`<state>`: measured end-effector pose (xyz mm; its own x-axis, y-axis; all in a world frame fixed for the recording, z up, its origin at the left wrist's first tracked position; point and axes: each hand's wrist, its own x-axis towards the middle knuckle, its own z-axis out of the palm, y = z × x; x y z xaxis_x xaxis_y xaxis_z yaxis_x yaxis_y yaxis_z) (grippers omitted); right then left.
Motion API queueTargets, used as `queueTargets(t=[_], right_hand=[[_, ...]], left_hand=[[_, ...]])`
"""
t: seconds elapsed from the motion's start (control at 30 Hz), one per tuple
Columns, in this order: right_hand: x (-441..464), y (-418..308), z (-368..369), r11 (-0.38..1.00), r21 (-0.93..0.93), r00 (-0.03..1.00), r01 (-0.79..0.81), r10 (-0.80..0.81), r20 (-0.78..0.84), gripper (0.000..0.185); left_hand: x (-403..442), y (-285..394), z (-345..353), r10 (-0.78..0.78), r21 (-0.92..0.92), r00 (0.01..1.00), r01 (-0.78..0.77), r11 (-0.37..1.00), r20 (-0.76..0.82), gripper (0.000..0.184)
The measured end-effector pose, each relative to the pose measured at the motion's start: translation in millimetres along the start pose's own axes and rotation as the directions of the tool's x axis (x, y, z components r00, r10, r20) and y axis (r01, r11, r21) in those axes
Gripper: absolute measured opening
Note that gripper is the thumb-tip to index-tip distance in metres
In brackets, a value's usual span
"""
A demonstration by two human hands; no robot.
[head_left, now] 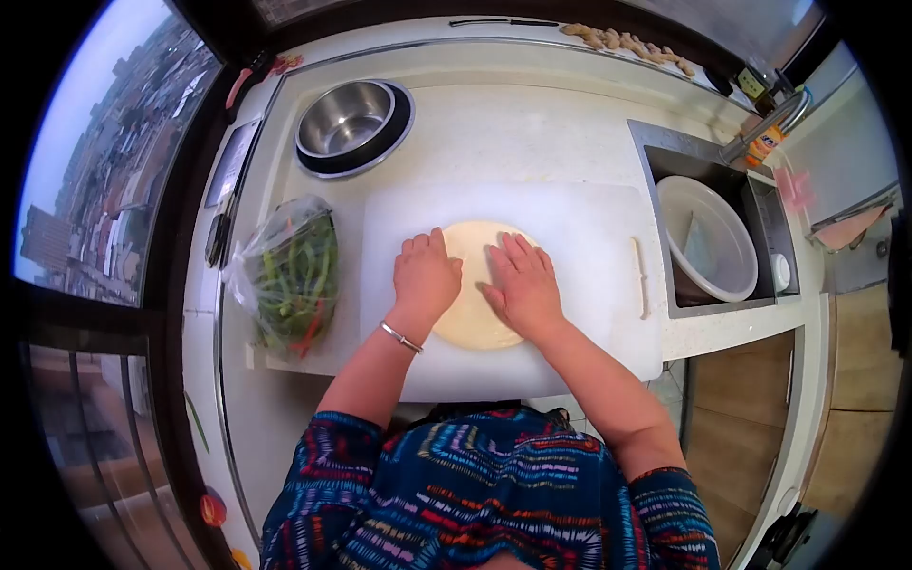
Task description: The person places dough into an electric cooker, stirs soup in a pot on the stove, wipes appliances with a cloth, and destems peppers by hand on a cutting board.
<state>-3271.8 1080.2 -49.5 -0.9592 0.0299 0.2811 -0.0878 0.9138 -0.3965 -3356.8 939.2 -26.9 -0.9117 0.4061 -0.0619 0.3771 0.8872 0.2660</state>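
Observation:
A round, flat sheet of pale dough (480,328) lies on the white cutting board (589,256). My left hand (425,275), with a silver bangle at the wrist, rests on the dough's left edge, palm down. On its right side my right hand (522,287) lies flat, thumb and fingers spread. Neither hand grips anything; both touch the dough from above.
Left of the board sits a clear plastic bag of green peppers (299,275) with some red ones. Behind it stand stacked steel bowls (347,119). At the right, a white basin (708,237) is in the sink (655,152). Ginger (627,43) and a knife (503,21) lie along the back ledge.

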Motion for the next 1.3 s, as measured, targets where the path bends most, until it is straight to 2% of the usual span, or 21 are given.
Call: queueTargets(t=[0.1,0.17,0.3,0.4,0.5,0.57,0.7,0.77,0.8,0.83,0.87,0.93,0.97,1.0,1.07,1.1,1.17,1.2,1.23,1.27,1.3], right_hand=[[-4,0,11,0.998,-0.063,0.999,-0.022,0.024,0.029,0.051],[-5,2,13,0.997,-0.078,0.999,-0.025,0.027,0.029,0.053],[-6,2,11,0.998,-0.059,0.999,-0.031,0.033,0.04,0.053],[-6,3,10,0.998,-0.048,0.999,-0.038,0.039,0.034,0.053],[-6,4,10,0.999,-0.035,0.999,-0.038,0.039,0.026,0.053],[-7,4,10,0.999,-0.035,0.999,-0.039,0.039,0.015,0.053],[-10,9,4,0.989,0.116,0.995,-0.089,0.094,-0.04,0.047],[-15,12,5,0.966,0.215,0.984,-0.143,0.163,-0.076,0.045],[-19,15,12,0.739,0.639,0.921,-0.215,0.371,-0.119,0.044],[-24,18,18,0.349,0.922,0.825,-0.169,0.562,-0.062,0.043],[-29,21,22,0.349,0.921,0.816,-0.174,0.575,-0.064,0.043],[-37,31,25,-0.131,0.991,0.766,-0.035,0.633,0.11,0.046],[-44,26,10,-0.126,0.992,0.753,-0.025,0.651,0.101,0.046],[-55,15,-13,-0.412,0.892,0.8,0.187,0.59,0.105,0.047],[-76,19,-27,-0.549,0.779,0.826,0.303,0.56,0.073,0.05],[-86,22,-34,-0.613,0.708,0.837,0.35,0.544,0.057,0.052],[-109,28,-54,-0.596,0.74,0.85,0.312,0.523,0.063,0.049],[-122,31,-66,-0.147,0.981,0.805,0.125,0.592,-0.013,0.048],[-138,40,-82,0.618,0.757,0.868,-0.21,0.474,-0.146,0.046],[-153,48,-98,0.932,-0.034,0.9,-0.361,0.339,-0.274,0.043],[-166,53,-111,0.912,-0.05,0.876,-0.407,0.374,-0.305,0.043]], left_hand=[[9,0,0,-0.051,-0.052,0.998,0.052,0.997,0.029,0.048],[23,-12,1,-0.196,-0.26,0.975,0.218,0.94,0.109,0.042],[31,-20,-1,-0.108,-0.111,0.96,0.141,0.984,0.26,0.035],[32,-29,12,0.062,-0.055,0.996,-0.059,0.997,0.061,0.03],[38,-29,6,0.011,-0.226,0.968,0.047,0.973,0.25,0.033],[43,-32,3,-0.131,-0.443,0.865,0.372,0.816,0.484,0.033],[38,-25,4,-0.038,-0.565,0.868,0.354,0.745,0.494,0.032],[24,0,-4,0.081,-0.7,0.951,0.16,0.696,0.298,0.03],[16,21,-16,0.149,-0.67,0.959,0.054,0.74,0.241,0.028],[7,46,-27,0.222,-0.634,0.957,-0.054,0.771,0.189,0.026],[-1,68,-27,0.274,-0.602,0.944,-0.111,0.791,0.186,0.024],[-22,117,-27,0.41,-0.54,0.892,-0.253,0.803,0.19,0.023],[-38,140,-29,0.491,-0.51,0.847,-0.337,0.792,0.203,0.024],[-52,158,-25,0.606,-0.434,0.766,-0.482,0.761,0.213,0.025],[-71,177,-24,0.738,-0.371,0.632,-0.643,0.67,0.238,0.027],[-80,182,-22,0.8,-0.409,0.59,-0.707,0.577,0.108,0.029],[-88,194,-32,0.825,-0.5,0.565,-0.711,0.495,0.013,0.029],[-87,195,-38,0.807,-0.552,0.587,-0.655,0.516,0.059,0.026],[-87,192,-30,0.757,-0.644,0.646,-0.542,0.54,0.091,0.021],[-84,190,-22,0.706,-0.719,0.695,-0.422,0.552,0.134,0.017],[-82,189,-20,0.72,-0.743,0.69,-0.443,0.502,0.076,0.011]])
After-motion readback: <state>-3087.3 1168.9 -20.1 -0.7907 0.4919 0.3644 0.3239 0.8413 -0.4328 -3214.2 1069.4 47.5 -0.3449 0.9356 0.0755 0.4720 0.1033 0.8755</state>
